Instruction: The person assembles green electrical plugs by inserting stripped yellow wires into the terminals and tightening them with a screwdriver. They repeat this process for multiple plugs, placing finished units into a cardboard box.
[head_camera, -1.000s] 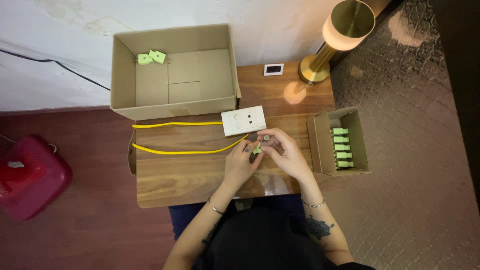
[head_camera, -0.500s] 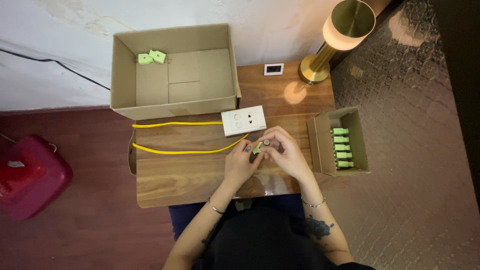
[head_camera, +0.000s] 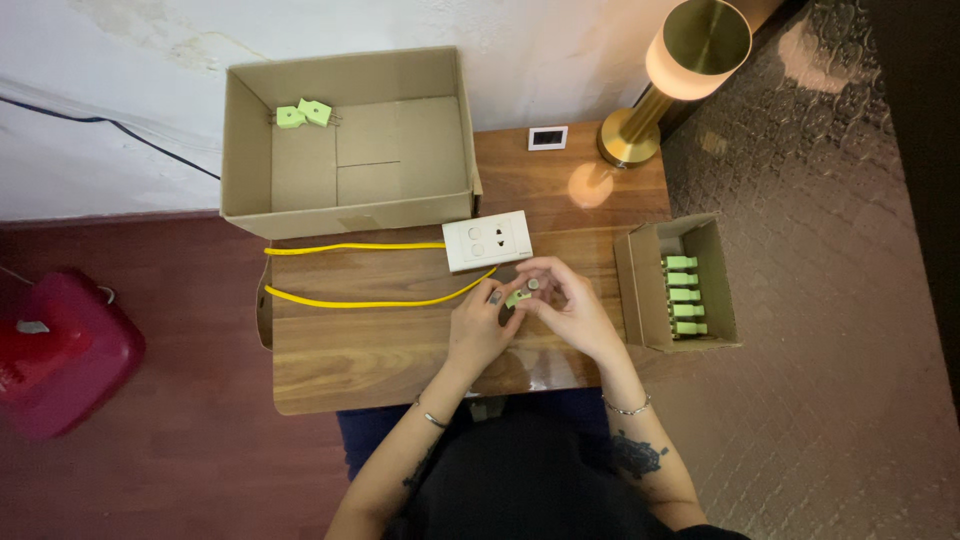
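Moved: almost nothing vs earlier pics; both hands stay together over the tabletop, small green piece turned slightly btwn them.
Left hand (head_camera: 482, 322): just below the white socket plate (head_camera: 487, 240); fingers pinched on the small green connector (head_camera: 517, 297), prob. to steady it.
Right hand (head_camera: 572, 308): below-right of the plate, touching the left hand; fingers curled round the connector's other end and a small grey bit at its tip. Can't tell what that bit is.
Connector: in the air just below the plate, held by both hands, close to the body for fine work.
Yellow cable (head_camera: 370, 299): loops out left from the plate and back; near end comes in under the left fingers.
Small box (head_camera: 643, 290): right of the plate, within right-hand reach; row of like green pieces (head_camera: 683, 295) inside.
Big box (head_camera: 250, 150): up-left of the plate, open; two green pieces (head_camera: 303, 114) in its far corner.
Lamp (head_camera: 690, 60): up-right of the plate, lit.
Tabletop (head_camera: 380, 350): wood, carries all the above.
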